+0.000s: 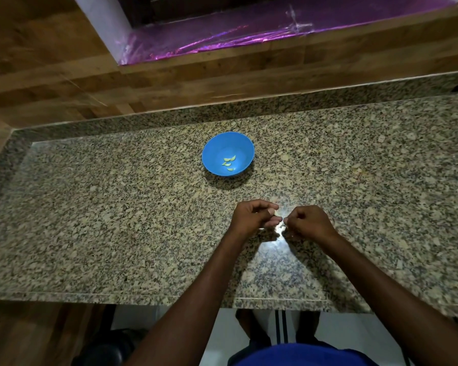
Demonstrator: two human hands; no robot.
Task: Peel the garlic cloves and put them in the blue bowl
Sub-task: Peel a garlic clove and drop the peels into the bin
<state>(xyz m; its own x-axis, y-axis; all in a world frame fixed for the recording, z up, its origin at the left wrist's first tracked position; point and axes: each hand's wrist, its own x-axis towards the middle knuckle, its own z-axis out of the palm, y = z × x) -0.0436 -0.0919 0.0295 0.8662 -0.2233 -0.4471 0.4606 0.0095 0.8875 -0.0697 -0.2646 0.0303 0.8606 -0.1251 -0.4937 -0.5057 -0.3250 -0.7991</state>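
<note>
A blue bowl (228,143) stands on the speckled granite counter (117,220), a little beyond my hands. Several pale peeled garlic cloves (228,163) lie in its bottom. My left hand (251,216) and my right hand (308,223) meet just above the counter, near its front. Between their fingertips sits a small garlic clove (276,213), pinched by the curled fingers of my left hand. My right hand pinches at a bit of skin (283,226) on its near end. Most of the clove is hidden by the fingers, and a bright glare lies on the stone beneath.
A low granite backsplash (328,99) runs along the far edge, with wood panelling (50,62) behind and a purple foil-lined ledge (249,30) above. The counter's front edge (143,297) lies close to my body, with floor and dark objects below.
</note>
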